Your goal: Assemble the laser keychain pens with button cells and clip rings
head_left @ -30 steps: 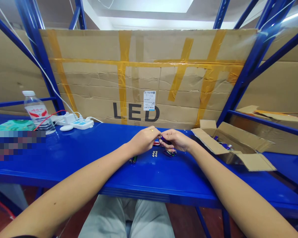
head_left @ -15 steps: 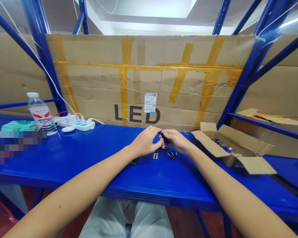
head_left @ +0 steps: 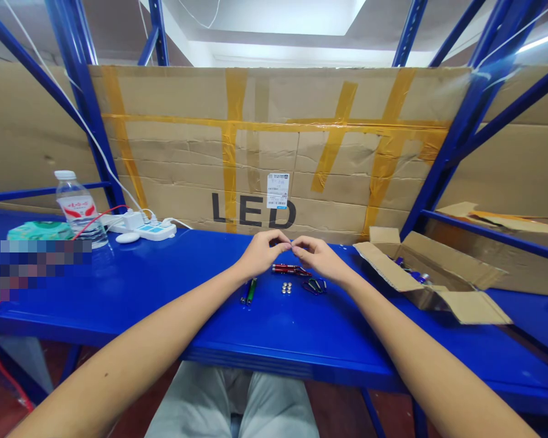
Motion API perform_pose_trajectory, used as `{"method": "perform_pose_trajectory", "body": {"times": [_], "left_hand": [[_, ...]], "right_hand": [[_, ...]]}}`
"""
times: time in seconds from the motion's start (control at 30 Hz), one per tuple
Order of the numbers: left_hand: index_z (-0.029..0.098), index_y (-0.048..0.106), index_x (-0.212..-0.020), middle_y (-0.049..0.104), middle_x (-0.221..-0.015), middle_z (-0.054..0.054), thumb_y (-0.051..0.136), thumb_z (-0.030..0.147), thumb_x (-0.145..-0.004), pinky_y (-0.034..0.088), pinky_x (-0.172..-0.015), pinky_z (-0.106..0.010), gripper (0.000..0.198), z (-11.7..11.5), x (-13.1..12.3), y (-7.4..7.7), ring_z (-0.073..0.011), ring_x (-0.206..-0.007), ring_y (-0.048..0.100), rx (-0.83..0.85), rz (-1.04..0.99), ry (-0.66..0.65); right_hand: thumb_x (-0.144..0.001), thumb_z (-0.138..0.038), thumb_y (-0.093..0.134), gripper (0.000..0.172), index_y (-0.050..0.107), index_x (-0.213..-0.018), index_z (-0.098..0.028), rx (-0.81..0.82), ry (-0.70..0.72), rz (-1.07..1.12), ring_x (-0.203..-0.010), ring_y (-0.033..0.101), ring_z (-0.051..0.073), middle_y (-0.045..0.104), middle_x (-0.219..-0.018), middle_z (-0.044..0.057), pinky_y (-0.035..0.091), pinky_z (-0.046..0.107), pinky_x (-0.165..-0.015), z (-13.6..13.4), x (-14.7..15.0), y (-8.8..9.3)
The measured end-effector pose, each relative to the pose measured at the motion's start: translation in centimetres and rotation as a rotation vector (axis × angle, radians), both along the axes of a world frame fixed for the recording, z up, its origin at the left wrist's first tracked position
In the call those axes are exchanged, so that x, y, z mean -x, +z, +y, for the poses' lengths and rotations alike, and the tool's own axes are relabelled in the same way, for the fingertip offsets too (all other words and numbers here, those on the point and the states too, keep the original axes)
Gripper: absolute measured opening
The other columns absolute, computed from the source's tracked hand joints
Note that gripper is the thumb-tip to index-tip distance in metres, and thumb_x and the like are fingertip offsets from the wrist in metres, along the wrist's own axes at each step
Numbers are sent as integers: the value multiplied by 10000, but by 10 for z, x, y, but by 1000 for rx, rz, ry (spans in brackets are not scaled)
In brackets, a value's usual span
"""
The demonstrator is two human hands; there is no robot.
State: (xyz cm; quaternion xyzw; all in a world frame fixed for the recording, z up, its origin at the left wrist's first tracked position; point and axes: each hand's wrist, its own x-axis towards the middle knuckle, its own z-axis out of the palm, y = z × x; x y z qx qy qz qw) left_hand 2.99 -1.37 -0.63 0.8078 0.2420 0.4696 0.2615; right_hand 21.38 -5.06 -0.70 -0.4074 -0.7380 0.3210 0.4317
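Observation:
My left hand (head_left: 261, 252) and my right hand (head_left: 320, 258) meet fingertip to fingertip above the back of the blue table (head_left: 164, 277). Both are pinched; whatever lies between the fingertips is too small or hidden to name. Just below them lie slim red metal tubes (head_left: 287, 269), side by side. Nearer to me is a small cluster of round silvery pieces, like button cells (head_left: 286, 288). Several dark, coloured carabiners (head_left: 315, 285) rest to the right of these. Under my left wrist lie a green tube (head_left: 252, 291) and a darker slim piece beside it.
An open cardboard box (head_left: 420, 267) with purple-blue pieces inside stands at the right. At the left are a water bottle (head_left: 80, 210), a green packet (head_left: 40, 231) and a white power strip (head_left: 153, 229). A large cardboard sheet (head_left: 187, 164) closes off the back.
My fingers have shifted from around a purple piece to a fingertip pinch, and the purple piece no longer shows. The hands have drawn slightly apart, uncovering the red and green tubes.

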Motion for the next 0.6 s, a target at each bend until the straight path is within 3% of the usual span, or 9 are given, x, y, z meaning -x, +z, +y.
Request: {"method": "perform_pose_trajectory", "body": {"times": [0.1, 0.27, 0.43, 0.6], "left_hand": [[125, 653, -765, 653, -700, -14, 739, 331, -735, 450, -661, -272, 225, 5, 2, 0, -122, -668, 570, 228, -39, -121], [113, 643, -762, 611, -645, -1, 815, 422, -638, 446, -603, -245, 375, 9, 4, -2, -90, -605, 542, 526, -35, -267], [112, 649, -744, 601, -621, 5, 845, 435, -585, 458, -582, -238, 410, 10, 8, -2, -80, -577, 540, 575, 8, -276], [113, 640, -722, 589, -581, 11, 849, 415, -583, 421, -550, -233, 392, 11, 6, -4, -76, -542, 516, 536, -23, -243]], "right_hand": [[-719, -299, 702, 246, 532, -853, -182, -131, -52, -59, -738, 519, 136, 550, -830, 0, 430, 291, -681, -1, -2, 2], [-729, -159, 614, 121, 504, -766, -192, -338, -85, -206, -722, 490, 143, 527, -771, -4, 402, 289, -674, -4, -2, 3], [-736, -159, 657, 129, 536, -705, -193, -488, -76, -216, -717, 507, 151, 550, -764, 10, 402, 296, -677, -6, -1, 5], [-773, -214, 686, 88, 611, -731, -194, -518, -45, -234, -723, 539, 166, 591, -753, 25, 416, 316, -690, -5, -2, 4]]}}
